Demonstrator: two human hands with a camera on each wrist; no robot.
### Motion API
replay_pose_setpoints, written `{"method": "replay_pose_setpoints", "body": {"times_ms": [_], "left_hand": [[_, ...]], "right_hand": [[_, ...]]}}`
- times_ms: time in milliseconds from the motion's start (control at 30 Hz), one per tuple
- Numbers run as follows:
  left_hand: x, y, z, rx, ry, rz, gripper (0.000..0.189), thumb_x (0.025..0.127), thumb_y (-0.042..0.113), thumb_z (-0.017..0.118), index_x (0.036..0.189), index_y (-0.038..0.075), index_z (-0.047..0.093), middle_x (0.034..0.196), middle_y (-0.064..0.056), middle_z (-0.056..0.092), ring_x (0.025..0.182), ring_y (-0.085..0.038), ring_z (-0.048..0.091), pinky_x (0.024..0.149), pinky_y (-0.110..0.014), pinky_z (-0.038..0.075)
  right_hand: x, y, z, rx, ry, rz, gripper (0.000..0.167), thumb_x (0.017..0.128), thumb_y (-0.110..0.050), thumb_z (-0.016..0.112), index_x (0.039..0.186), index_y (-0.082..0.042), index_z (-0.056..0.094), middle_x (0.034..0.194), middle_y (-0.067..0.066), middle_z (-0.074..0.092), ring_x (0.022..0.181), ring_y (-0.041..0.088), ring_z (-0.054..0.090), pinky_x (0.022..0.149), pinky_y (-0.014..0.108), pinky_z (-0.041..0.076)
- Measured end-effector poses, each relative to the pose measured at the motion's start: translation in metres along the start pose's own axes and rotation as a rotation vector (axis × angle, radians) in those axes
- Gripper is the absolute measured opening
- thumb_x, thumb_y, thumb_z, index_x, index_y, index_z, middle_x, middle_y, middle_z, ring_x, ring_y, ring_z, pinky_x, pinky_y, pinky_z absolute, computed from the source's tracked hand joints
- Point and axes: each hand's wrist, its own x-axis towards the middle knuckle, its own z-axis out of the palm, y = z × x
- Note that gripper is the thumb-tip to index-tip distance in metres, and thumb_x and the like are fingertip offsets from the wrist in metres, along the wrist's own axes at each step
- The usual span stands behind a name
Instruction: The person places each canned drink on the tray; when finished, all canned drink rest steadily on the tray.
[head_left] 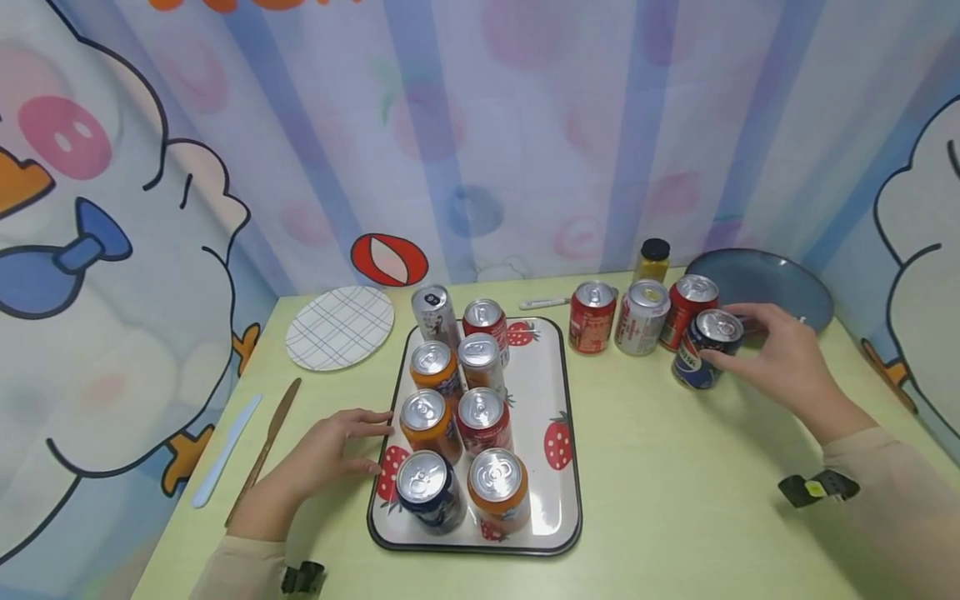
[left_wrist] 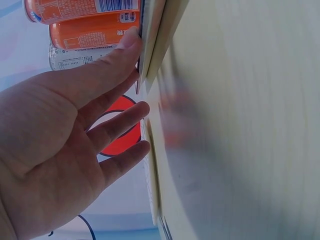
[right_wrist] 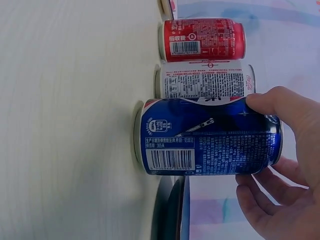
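Note:
My right hand point(head_left: 783, 367) grips a dark blue soda can point(head_left: 697, 367) near its top, thumb on one side and fingers on the other. The can is upright, its base at or just above the table; I cannot tell which. Just behind it are a red can point(head_left: 693, 292), a white can point(head_left: 642, 321) and another red can point(head_left: 592, 321). At the left edge of the strawberry-patterned tray point(head_left: 540, 500), my left hand point(head_left: 326, 454) rests with fingers extended, holding nothing. Two columns of cans stand on that tray, including an orange can point(head_left: 498, 504) and a navy can point(head_left: 431, 504) in front.
A round checked plate point(head_left: 341, 329) lies at the back left. Below it are a brown knife point(head_left: 273, 433) and a pale blue knife point(head_left: 228, 450). At the back right are a dark blue plate point(head_left: 780, 287) and a black-capped jar point(head_left: 652, 258). A white-handled utensil point(head_left: 543, 303) lies behind the tray.

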Motion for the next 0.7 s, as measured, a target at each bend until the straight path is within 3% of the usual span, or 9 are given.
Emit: {"method": "replay_pose_setpoints", "body": {"times_ms": [133, 300, 467, 533, 700], "left_hand": [[0.001, 0.000, -0.001, 0.001, -0.002, -0.006, 0.053, 0.078, 0.017, 0.089, 0.128, 0.008, 0.073, 0.145, -0.012, 0.063, 0.135, -0.042, 0.056, 0.112, -0.062, 0.046], [0.001, 0.000, 0.002, -0.010, -0.014, -0.040, 0.053, 0.078, 0.017, 0.089, 0.129, 0.010, 0.074, 0.146, -0.010, 0.063, 0.136, -0.042, 0.055, 0.113, -0.062, 0.045], [0.000, 0.001, 0.002, -0.006, -0.019, -0.051, 0.054, 0.078, 0.017, 0.089, 0.129, 0.010, 0.073, 0.146, -0.009, 0.063, 0.137, -0.041, 0.054, 0.114, -0.061, 0.045], [0.000, 0.001, 0.001, 0.003, -0.012, -0.035, 0.054, 0.078, 0.017, 0.089, 0.129, 0.009, 0.073, 0.146, -0.010, 0.063, 0.136, -0.042, 0.055, 0.113, -0.061, 0.045], [0.000, 0.001, 0.000, 0.000, -0.007, -0.031, 0.054, 0.078, 0.017, 0.089, 0.129, 0.009, 0.073, 0.146, -0.010, 0.063, 0.136, -0.042, 0.054, 0.113, -0.062, 0.045]], "right_hand": [[-0.001, -0.007, 0.002, 0.043, 0.015, 0.018, 0.068, 0.071, -0.030, 0.096, 0.125, -0.002, 0.067, 0.120, 0.023, 0.068, 0.101, 0.041, 0.070, 0.075, 0.022, 0.044], [-0.006, -0.028, 0.011, 0.094, 0.025, -0.028, 0.068, 0.068, -0.025, 0.098, 0.124, -0.003, 0.067, 0.121, 0.021, 0.067, 0.104, 0.042, 0.069, 0.079, 0.020, 0.044], [-0.006, -0.062, 0.027, 0.158, 0.051, -0.124, 0.063, 0.066, -0.018, 0.098, 0.122, -0.005, 0.069, 0.113, 0.013, 0.072, 0.093, 0.029, 0.070, 0.075, 0.013, 0.045], [-0.003, -0.078, 0.035, 0.187, 0.042, -0.149, 0.062, 0.066, -0.017, 0.098, 0.121, -0.006, 0.070, 0.111, 0.012, 0.073, 0.091, 0.025, 0.069, 0.075, 0.013, 0.049], [0.006, -0.114, 0.059, 0.242, 0.002, -0.185, 0.063, 0.067, -0.016, 0.098, 0.122, -0.007, 0.069, 0.111, 0.011, 0.073, 0.091, 0.024, 0.070, 0.075, 0.026, 0.056]]}}
